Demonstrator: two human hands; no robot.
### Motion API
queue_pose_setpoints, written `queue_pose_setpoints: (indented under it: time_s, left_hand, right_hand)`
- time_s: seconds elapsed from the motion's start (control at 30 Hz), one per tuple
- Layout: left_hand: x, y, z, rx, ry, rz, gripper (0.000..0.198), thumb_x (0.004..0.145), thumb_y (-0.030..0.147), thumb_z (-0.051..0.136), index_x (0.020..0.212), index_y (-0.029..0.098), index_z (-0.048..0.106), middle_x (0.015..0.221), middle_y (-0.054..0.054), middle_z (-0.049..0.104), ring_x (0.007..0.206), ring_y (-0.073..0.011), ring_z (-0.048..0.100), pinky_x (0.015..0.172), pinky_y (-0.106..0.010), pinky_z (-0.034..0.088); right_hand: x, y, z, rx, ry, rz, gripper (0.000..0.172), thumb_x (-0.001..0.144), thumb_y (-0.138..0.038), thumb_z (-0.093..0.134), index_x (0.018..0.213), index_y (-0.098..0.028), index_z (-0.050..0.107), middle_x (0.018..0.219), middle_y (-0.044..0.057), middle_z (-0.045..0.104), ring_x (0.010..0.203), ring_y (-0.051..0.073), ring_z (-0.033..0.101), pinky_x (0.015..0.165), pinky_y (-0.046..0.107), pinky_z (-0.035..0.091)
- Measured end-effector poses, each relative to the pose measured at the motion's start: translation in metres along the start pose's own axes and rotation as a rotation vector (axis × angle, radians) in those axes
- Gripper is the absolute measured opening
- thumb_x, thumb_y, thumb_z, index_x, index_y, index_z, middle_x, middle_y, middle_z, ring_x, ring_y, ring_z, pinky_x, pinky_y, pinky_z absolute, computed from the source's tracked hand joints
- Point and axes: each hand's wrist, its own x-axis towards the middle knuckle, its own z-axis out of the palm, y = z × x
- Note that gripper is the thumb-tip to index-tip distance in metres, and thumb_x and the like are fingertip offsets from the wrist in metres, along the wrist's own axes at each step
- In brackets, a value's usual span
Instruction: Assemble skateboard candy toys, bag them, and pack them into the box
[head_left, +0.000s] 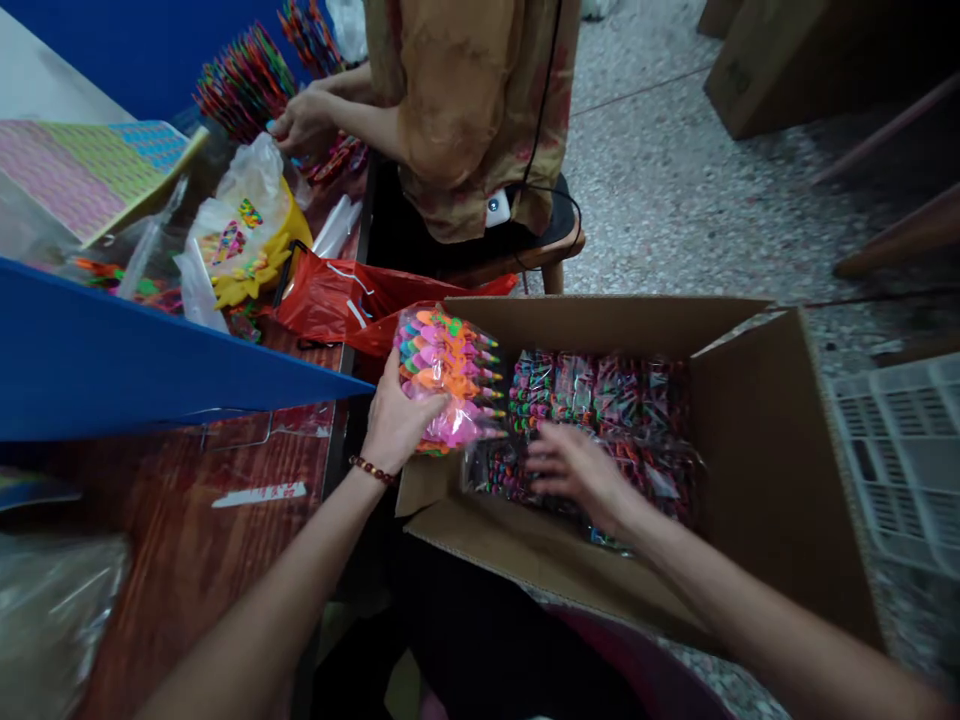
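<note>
My left hand (401, 415), with a beaded bracelet at the wrist, grips a clear-wrapped pack of colourful pencils (450, 375). Their tips point right, and the pack is held over the left end of an open cardboard box (585, 325). Inside the box lie several similar wrapped packs (600, 395) in rows. Over these packs is my right hand (577, 475), slightly blurred, its fingers apart and nothing in them. Whether its fingertips touch the packs I cannot tell.
A red plastic bag (337, 300) hangs at the table's edge beside the box. A blue panel (150, 350) stands on the wooden table (247, 540). Across from me, another person's hand (307, 120) handles colourful sticks. A white plastic crate (900, 460) stands right of the box.
</note>
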Motion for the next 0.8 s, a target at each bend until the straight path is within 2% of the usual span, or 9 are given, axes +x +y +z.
queue_pose_setpoints:
  time_s: [0.07,0.13,0.2,0.27,0.37,0.47,0.57,0.67,0.8]
  left_hand:
    - [-0.004,-0.001,0.009,0.092,0.062,0.011,0.089,0.062,0.026,0.074,0.141,0.018,0.032,0.126,-0.013,0.055,0.113,-0.0276,0.055,0.100,-0.046,0.041]
    - [-0.009,-0.001,0.014,0.153,0.086,0.014,0.092,0.062,0.028,0.074,0.142,0.020,0.029,0.126,-0.012,0.053,0.115,-0.0286,0.053,0.101,-0.047,0.040]
    - [-0.015,-0.002,0.014,0.226,0.082,0.044,0.093,0.063,0.029,0.074,0.144,0.023,0.027,0.124,-0.011,0.052,0.115,-0.0286,0.052,0.099,-0.046,0.041]
    - [-0.020,-0.003,0.010,0.301,0.046,0.077,0.091,0.067,0.031,0.071,0.145,0.024,0.025,0.120,-0.010,0.052,0.114,-0.0277,0.052,0.097,-0.044,0.043]
    - [-0.026,-0.004,0.004,0.378,-0.023,0.137,0.090,0.072,0.036,0.067,0.147,0.021,0.019,0.116,-0.010,0.050,0.109,-0.0260,0.054,0.092,-0.041,0.047]
    - [-0.030,-0.003,0.003,0.484,-0.091,0.212,0.091,0.074,0.038,0.064,0.148,0.023,0.012,0.117,-0.009,0.047,0.105,-0.0259,0.055,0.086,-0.040,0.050]
    - [-0.035,-0.006,0.007,0.640,-0.178,0.271,0.086,0.078,0.035,0.059,0.148,0.025,0.010,0.118,-0.009,0.046,0.104,-0.0258,0.056,0.083,-0.038,0.051]
    - [-0.043,-0.017,0.017,0.790,-0.228,0.214,0.084,0.079,0.034,0.057,0.147,0.023,0.011,0.114,-0.009,0.046,0.102,-0.0261,0.057,0.079,-0.035,0.051]
    - [-0.054,-0.034,0.040,0.962,-0.285,0.122,0.078,0.081,0.033,0.054,0.146,0.022,0.014,0.110,-0.009,0.047,0.097,-0.0255,0.058,0.074,-0.034,0.052]
  right_hand:
    - [-0.015,0.026,0.015,0.246,-0.268,0.356,0.039,0.074,-0.051,0.067,0.097,-0.021,0.057,0.108,0.010,0.063,0.086,0.024,0.065,0.069,0.045,0.056]
    - [-0.018,0.038,0.031,0.449,-0.385,0.459,0.032,0.078,-0.044,0.067,0.097,-0.021,0.058,0.108,0.008,0.064,0.089,0.023,0.066,0.074,0.045,0.056]
    - [-0.011,0.037,0.037,0.518,-0.341,0.448,0.017,0.080,-0.028,0.066,0.091,-0.017,0.059,0.094,0.008,0.068,0.078,0.017,0.068,0.070,0.035,0.057]
    - [0.001,0.032,0.034,0.490,-0.230,0.447,0.006,0.081,-0.014,0.062,0.086,-0.013,0.061,0.078,0.007,0.069,0.064,0.012,0.066,0.062,0.024,0.056]
    - [0.018,0.029,0.025,0.434,-0.137,0.440,0.003,0.082,-0.010,0.059,0.083,-0.011,0.062,0.069,0.007,0.069,0.059,0.011,0.065,0.056,0.019,0.054]
    - [0.033,0.037,0.029,0.398,-0.143,0.356,0.001,0.082,-0.013,0.061,0.081,-0.013,0.061,0.068,0.006,0.069,0.062,0.013,0.066,0.060,0.022,0.056]
    - [0.053,0.048,0.042,0.372,-0.164,0.319,0.008,0.081,-0.007,0.059,0.077,-0.014,0.057,0.067,0.005,0.067,0.065,0.013,0.066,0.069,0.026,0.058]
    - [0.076,0.058,0.048,0.332,-0.177,0.341,0.019,0.078,0.002,0.052,0.073,-0.016,0.051,0.061,0.001,0.062,0.062,0.012,0.065,0.073,0.029,0.058]
    - [0.099,0.080,0.040,0.223,-0.273,0.436,0.017,0.076,0.001,0.047,0.071,-0.014,0.051,0.061,0.004,0.062,0.058,0.014,0.063,0.069,0.034,0.058]
